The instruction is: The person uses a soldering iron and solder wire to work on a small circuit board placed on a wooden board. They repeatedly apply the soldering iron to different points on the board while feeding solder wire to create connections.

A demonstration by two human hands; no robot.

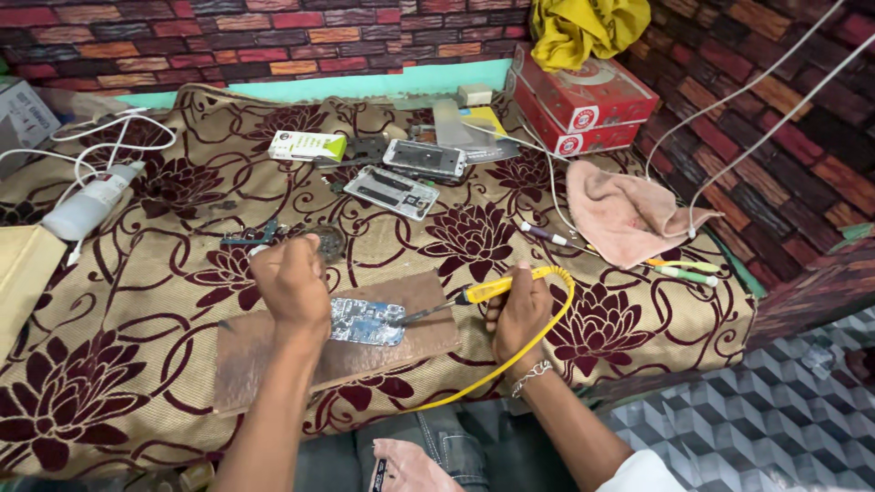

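A small silvery-blue circuit board lies on a brown wooden board on the flowered cloth. My left hand is curled over the circuit board's left end, holding it down; whether it grips a thin tool I cannot tell. My right hand grips a yellow-handled soldering iron whose dark tip touches the circuit board's right edge. Its yellow cord loops round my right wrist toward my lap.
Opened phone parts and a phone frame lie at the back, by a white-green box. Red boxes, a pink rag, a white bottle, white cables and pen-like tools surround the cloth-covered table.
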